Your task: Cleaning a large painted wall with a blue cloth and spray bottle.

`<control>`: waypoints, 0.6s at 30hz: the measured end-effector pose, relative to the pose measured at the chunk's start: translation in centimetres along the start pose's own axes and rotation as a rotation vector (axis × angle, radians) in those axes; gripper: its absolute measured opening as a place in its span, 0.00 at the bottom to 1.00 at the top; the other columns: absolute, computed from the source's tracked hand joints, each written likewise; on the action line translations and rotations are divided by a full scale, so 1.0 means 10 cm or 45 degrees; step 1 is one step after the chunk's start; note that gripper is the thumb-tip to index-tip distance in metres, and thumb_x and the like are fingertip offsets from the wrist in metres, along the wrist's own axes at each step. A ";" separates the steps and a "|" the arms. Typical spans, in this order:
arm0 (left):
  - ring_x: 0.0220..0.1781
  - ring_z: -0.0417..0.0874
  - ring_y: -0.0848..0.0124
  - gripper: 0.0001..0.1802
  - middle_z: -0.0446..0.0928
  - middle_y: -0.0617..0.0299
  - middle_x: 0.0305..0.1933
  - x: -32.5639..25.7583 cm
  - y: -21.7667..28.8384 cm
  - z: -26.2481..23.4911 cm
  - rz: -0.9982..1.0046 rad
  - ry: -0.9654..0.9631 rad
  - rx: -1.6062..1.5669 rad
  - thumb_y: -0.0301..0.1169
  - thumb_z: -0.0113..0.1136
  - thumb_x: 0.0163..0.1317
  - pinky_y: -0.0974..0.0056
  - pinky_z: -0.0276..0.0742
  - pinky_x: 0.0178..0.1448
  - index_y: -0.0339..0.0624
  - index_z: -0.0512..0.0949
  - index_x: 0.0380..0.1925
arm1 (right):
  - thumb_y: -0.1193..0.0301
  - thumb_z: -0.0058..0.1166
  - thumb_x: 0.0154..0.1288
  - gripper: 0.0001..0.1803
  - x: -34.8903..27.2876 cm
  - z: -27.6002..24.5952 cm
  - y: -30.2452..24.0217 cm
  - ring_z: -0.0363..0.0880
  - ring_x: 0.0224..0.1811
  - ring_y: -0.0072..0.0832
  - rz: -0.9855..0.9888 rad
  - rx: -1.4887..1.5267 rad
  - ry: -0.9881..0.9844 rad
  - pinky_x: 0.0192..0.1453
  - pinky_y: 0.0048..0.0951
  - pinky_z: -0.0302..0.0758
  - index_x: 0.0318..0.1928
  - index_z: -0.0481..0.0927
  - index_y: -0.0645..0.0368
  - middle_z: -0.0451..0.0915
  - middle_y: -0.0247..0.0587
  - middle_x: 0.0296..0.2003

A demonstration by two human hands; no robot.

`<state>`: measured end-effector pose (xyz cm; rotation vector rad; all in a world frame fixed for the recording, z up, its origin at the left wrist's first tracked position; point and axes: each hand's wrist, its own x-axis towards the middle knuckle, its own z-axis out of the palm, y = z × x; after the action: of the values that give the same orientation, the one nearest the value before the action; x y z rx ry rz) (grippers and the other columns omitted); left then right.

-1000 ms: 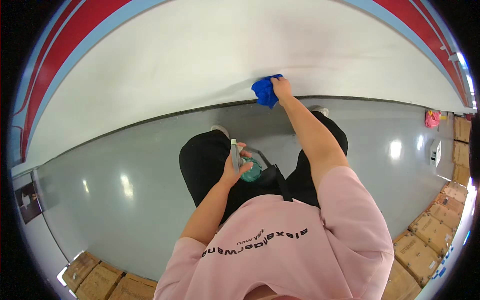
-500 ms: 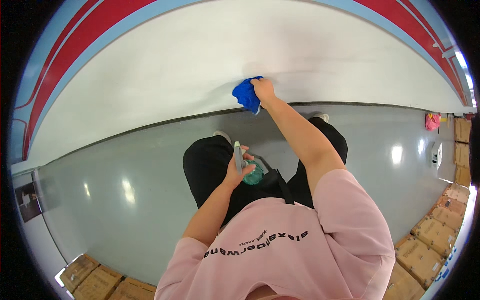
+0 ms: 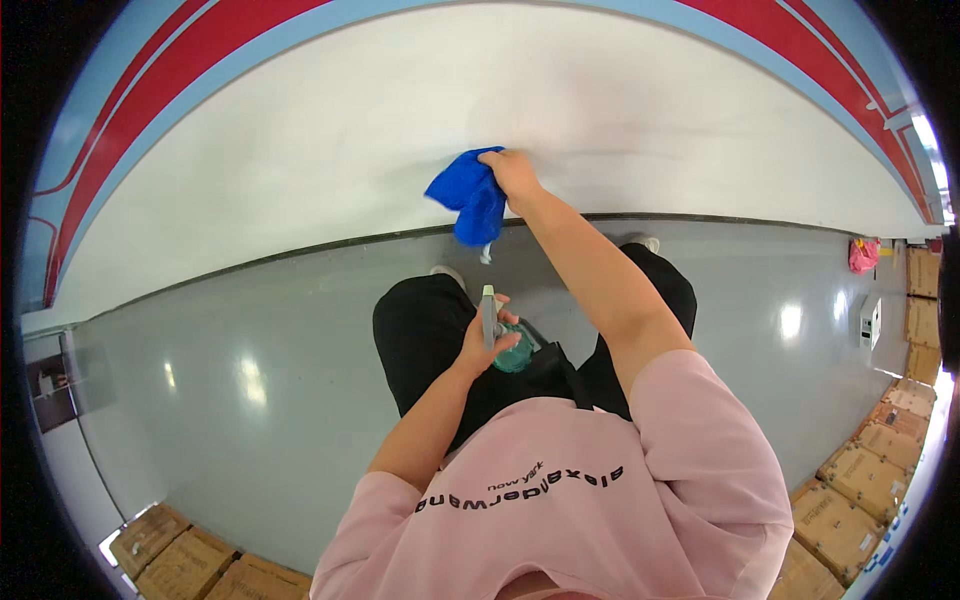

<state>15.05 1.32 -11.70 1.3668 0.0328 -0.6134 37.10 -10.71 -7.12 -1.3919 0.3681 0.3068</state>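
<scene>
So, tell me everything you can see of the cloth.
The cloth is bright blue and looks like soft fabric. Limp and creased, it spreads in two lobes, one left, one down, with a small whitish strip at the bottom. The right hand holds its upper right edge. It overlaps the white wall and grey floor in view; whether it touches the wall is unclear.

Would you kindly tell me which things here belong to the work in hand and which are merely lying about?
In use, it seems:
cloth, in the right hand
bottle, in the left hand
wall, beside the cloth

Apparently lying about:
pink bundle
white box
brown boxes
</scene>
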 end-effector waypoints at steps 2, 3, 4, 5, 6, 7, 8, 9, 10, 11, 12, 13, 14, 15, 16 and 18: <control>0.48 0.71 0.69 0.32 0.69 0.65 0.36 0.00 -0.04 -0.01 0.028 0.012 -0.037 0.19 0.61 0.42 0.62 0.65 0.50 0.49 0.62 0.49 | 0.69 0.52 0.51 0.10 0.00 0.01 -0.03 0.70 0.25 0.24 -0.066 0.008 0.016 0.30 0.27 0.68 0.28 0.74 0.65 0.74 0.38 0.25; 0.48 0.71 0.69 0.32 0.69 0.65 0.36 -0.04 -0.03 -0.04 0.022 0.025 -0.036 0.19 0.61 0.42 0.62 0.65 0.50 0.49 0.62 0.49 | 0.69 0.52 0.51 0.10 -0.07 0.10 -0.13 0.70 0.25 0.24 -0.118 0.019 0.019 0.30 0.26 0.68 0.28 0.74 0.65 0.73 0.37 0.24; 0.48 0.71 0.69 0.32 0.69 0.65 0.36 -0.08 0.02 -0.06 0.001 0.052 -0.088 0.19 0.61 0.42 0.62 0.65 0.50 0.49 0.62 0.49 | 0.69 0.52 0.51 0.10 -0.15 0.18 -0.29 0.70 0.25 0.24 -0.108 0.023 0.010 0.30 0.26 0.68 0.28 0.74 0.65 0.73 0.37 0.24; 0.48 0.71 0.69 0.32 0.69 0.66 0.36 -0.10 0.07 -0.06 -0.015 0.075 -0.142 0.19 0.61 0.42 0.62 0.65 0.50 0.49 0.62 0.49 | 0.70 0.52 0.52 0.10 -0.24 0.23 -0.53 0.70 0.25 0.24 -0.229 0.076 -0.003 0.30 0.26 0.68 0.28 0.74 0.65 0.73 0.37 0.24; 0.48 0.71 0.69 0.32 0.69 0.66 0.36 -0.09 0.08 -0.06 -0.016 0.081 -0.146 0.19 0.61 0.42 0.62 0.65 0.50 0.49 0.62 0.49 | 0.70 0.51 0.52 0.09 -0.34 0.26 -0.76 0.70 0.25 0.24 -0.349 0.128 -0.015 0.30 0.26 0.68 0.28 0.74 0.65 0.73 0.37 0.25; 0.45 0.70 0.72 0.32 0.68 0.66 0.35 -0.08 0.08 -0.05 0.001 0.078 -0.121 0.19 0.62 0.42 0.65 0.65 0.48 0.49 0.62 0.49 | 0.70 0.51 0.52 0.09 -0.44 0.25 -1.00 0.71 0.25 0.24 -0.393 0.297 -0.131 0.30 0.25 0.68 0.28 0.74 0.65 0.73 0.37 0.25; 0.41 0.70 0.75 0.32 0.68 0.66 0.35 -0.09 0.08 -0.05 0.019 0.069 -0.093 0.19 0.62 0.41 0.68 0.65 0.46 0.48 0.62 0.48 | 0.70 0.51 0.52 0.09 -0.53 0.23 -1.19 0.71 0.25 0.24 -0.440 0.468 -0.242 0.29 0.25 0.68 0.28 0.74 0.65 0.73 0.37 0.25; 0.41 0.70 0.75 0.32 0.68 0.66 0.35 -0.07 0.05 -0.06 0.023 0.066 -0.089 0.19 0.62 0.41 0.68 0.65 0.46 0.48 0.62 0.48 | 0.70 0.51 0.52 0.09 -0.59 0.21 -1.27 0.69 0.24 0.22 -0.402 0.549 -0.303 0.29 0.26 0.66 0.24 0.74 0.64 0.72 0.35 0.20; 0.41 0.69 0.75 0.32 0.68 0.66 0.35 -0.06 0.01 -0.06 0.042 0.055 -0.097 0.19 0.62 0.41 0.68 0.65 0.46 0.48 0.62 0.48 | 0.70 0.51 0.52 0.09 -0.58 0.22 -1.23 0.69 0.24 0.22 -0.407 0.551 -0.307 0.29 0.26 0.66 0.24 0.74 0.64 0.72 0.35 0.20; 0.41 0.69 0.75 0.32 0.68 0.66 0.35 -0.07 -0.03 -0.08 0.062 0.048 -0.104 0.19 0.62 0.41 0.69 0.65 0.45 0.48 0.62 0.48 | 0.70 0.51 0.51 0.09 -0.53 0.23 -1.12 0.69 0.24 0.23 -0.347 0.511 -0.280 0.29 0.26 0.66 0.24 0.74 0.64 0.72 0.35 0.21; 0.41 0.69 0.75 0.32 0.68 0.66 0.35 -0.07 -0.02 -0.09 0.067 0.046 -0.103 0.19 0.62 0.41 0.69 0.65 0.45 0.48 0.62 0.48 | 0.70 0.52 0.51 0.09 -0.48 0.20 -0.98 0.69 0.24 0.23 -0.289 0.466 -0.246 0.28 0.26 0.67 0.25 0.74 0.65 0.72 0.35 0.21; 0.45 0.70 0.72 0.32 0.68 0.66 0.35 -0.05 -0.01 -0.07 0.029 0.035 -0.093 0.19 0.62 0.42 0.66 0.65 0.47 0.49 0.62 0.49 | 0.70 0.52 0.50 0.08 -0.40 0.14 -0.79 0.70 0.24 0.23 -0.251 0.495 -0.225 0.29 0.26 0.68 0.25 0.74 0.64 0.73 0.36 0.21; 0.49 0.71 0.69 0.31 0.69 0.66 0.35 -0.04 0.00 -0.05 -0.011 0.026 -0.083 0.19 0.61 0.43 0.62 0.65 0.49 0.49 0.62 0.49 | 0.70 0.53 0.50 0.07 -0.31 0.06 -0.54 0.70 0.24 0.24 -0.212 0.525 -0.205 0.29 0.27 0.68 0.25 0.75 0.63 0.73 0.36 0.22; 0.49 0.71 0.69 0.31 0.69 0.66 0.35 -0.03 0.00 -0.04 -0.007 0.022 -0.079 0.19 0.61 0.43 0.62 0.65 0.49 0.49 0.62 0.49 | 0.70 0.51 0.50 0.08 -0.22 -0.01 -0.29 0.71 0.25 0.25 -0.177 0.453 -0.132 0.30 0.28 0.69 0.26 0.75 0.64 0.73 0.37 0.23; 0.49 0.70 0.69 0.32 0.69 0.65 0.35 0.01 0.00 0.00 -0.007 0.013 -0.050 0.19 0.61 0.43 0.63 0.65 0.49 0.49 0.62 0.49 | 0.70 0.50 0.50 0.09 -0.08 -0.15 -0.06 0.71 0.25 0.26 -0.100 0.320 0.027 0.30 0.29 0.68 0.26 0.74 0.65 0.73 0.38 0.23; 0.49 0.70 0.69 0.32 0.69 0.65 0.36 0.00 -0.01 0.00 -0.016 0.015 -0.016 0.19 0.61 0.43 0.63 0.65 0.49 0.49 0.62 0.49 | 0.71 0.49 0.50 0.09 0.03 -0.31 0.10 0.70 0.25 0.26 -0.011 0.197 0.178 0.30 0.29 0.68 0.27 0.74 0.66 0.73 0.38 0.22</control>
<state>15.00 1.34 -11.76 1.3589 0.0552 -0.6148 36.71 -13.62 -8.56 -1.2659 0.4909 0.1707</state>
